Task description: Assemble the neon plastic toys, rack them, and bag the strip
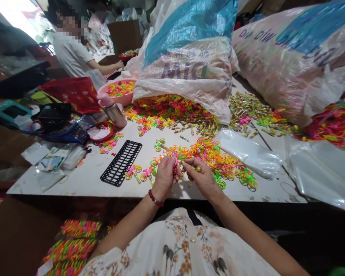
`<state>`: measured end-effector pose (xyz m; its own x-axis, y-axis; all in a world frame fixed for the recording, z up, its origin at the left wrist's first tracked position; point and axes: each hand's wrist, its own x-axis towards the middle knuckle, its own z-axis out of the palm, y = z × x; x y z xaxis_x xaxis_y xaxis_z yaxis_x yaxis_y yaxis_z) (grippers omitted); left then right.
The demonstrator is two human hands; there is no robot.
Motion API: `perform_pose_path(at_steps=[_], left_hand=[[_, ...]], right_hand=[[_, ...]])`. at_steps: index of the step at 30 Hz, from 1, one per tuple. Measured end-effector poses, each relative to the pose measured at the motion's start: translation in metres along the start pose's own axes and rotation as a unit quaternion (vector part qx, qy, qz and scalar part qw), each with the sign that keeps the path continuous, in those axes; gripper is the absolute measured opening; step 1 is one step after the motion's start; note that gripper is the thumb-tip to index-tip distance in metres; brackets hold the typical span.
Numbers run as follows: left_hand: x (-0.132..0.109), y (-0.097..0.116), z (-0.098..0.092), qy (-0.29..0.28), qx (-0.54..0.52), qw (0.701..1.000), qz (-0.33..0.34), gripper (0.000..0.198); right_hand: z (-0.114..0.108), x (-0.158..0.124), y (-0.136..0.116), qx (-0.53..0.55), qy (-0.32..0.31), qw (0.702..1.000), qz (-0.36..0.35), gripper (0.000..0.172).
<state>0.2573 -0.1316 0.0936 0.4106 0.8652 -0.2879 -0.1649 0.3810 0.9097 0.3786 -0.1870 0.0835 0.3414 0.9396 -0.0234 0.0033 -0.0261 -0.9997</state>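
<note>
Obs.: pink piece (175, 163), small plastic, held over the near table (89, 176) edge, centre frame, between both hands.

- Left hand (165, 176): fingers curled tight, tips pinching the piece from the 9 o'clock side.
- Right hand (201, 177): closed likewise, thumb and forefinger meeting the piece from 3 o'clock. A yellowish bit shows at its knuckles; cannot tell whether it is gripped or lies behind.
- Pile (218, 157) of neon loops just beyond the hands, 12 to 2 o'clock.
- Black grid (121, 163) flat at 10 o'clock, a few loose pieces beside it.
- Clear bags (250, 153) at 2 o'clock.
- Farther out: sack (189, 57) at 12, spilling pieces from its mouth; second sack (299, 57) at 1–2; flask (112, 109) and pink bowl (120, 90) at 11.
- Co-worker (71, 50) seated at far 11 o'clock, hands on own work.

Risk (judgement): the piece is tiny and the grip is fingertip only. A slip would drop it off the edge into the lap, or into the pile, where it would be lost among like colours. A thin loop could snap under a hard squeeze.

Unclear: the piece's shape, mostly covered by fingers; the sack print, creased; the table's right end, cut off.
</note>
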Motion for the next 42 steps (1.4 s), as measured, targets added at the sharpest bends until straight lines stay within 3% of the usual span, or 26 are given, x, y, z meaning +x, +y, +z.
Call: perform_pose_path(at_steps=[6,13,15,18,21,25,28,31,35,38,42], left_hand=[[0.005,-0.007,-0.001,0.042,0.093,0.994,0.049,0.028],[0.007,-0.015,0.003,0.113,0.108,0.985,0.073,0.023],[0.009,-0.016,0.002,0.111,0.106,0.986,0.065,0.024],[0.022,-0.011,-0.006,0.047,0.180,0.981,0.058,0.033],[0.054,0.010,-0.029,0.031,0.343,0.934,0.096,0.046],[0.124,0.051,-0.072,0.196,0.481,0.850,0.088,0.034],[0.172,0.071,-0.099,0.257,0.471,0.838,0.100,0.018],[0.197,0.074,-0.115,0.271,0.434,0.852,0.109,0.024],[0.199,0.068,-0.124,0.270,0.341,0.894,0.106,0.020],[0.184,0.065,-0.122,0.257,0.235,0.931,0.109,0.016],[0.141,0.063,-0.109,0.190,0.108,0.970,0.106,0.019]], right_hand=[[-0.002,0.003,0.006,-0.038,0.000,0.998,-0.043,0.028],[0.007,0.000,0.002,-0.118,-0.036,0.983,-0.134,0.015],[0.007,0.000,0.000,-0.158,-0.047,0.975,-0.151,0.016],[-0.002,0.008,0.005,-0.216,-0.053,0.963,-0.152,0.019],[-0.023,0.022,0.016,-0.281,-0.017,0.944,-0.172,0.025],[-0.047,0.033,0.026,-0.331,0.069,0.922,-0.191,0.034],[-0.047,0.029,0.024,-0.313,0.054,0.935,-0.160,0.027],[-0.037,0.022,0.018,-0.281,0.053,0.948,-0.138,0.024],[-0.028,0.018,0.012,-0.240,0.035,0.966,-0.089,0.032],[-0.029,0.020,0.013,-0.191,0.020,0.981,-0.027,0.042],[-0.025,0.025,0.013,-0.084,-0.012,0.996,0.033,0.049]])
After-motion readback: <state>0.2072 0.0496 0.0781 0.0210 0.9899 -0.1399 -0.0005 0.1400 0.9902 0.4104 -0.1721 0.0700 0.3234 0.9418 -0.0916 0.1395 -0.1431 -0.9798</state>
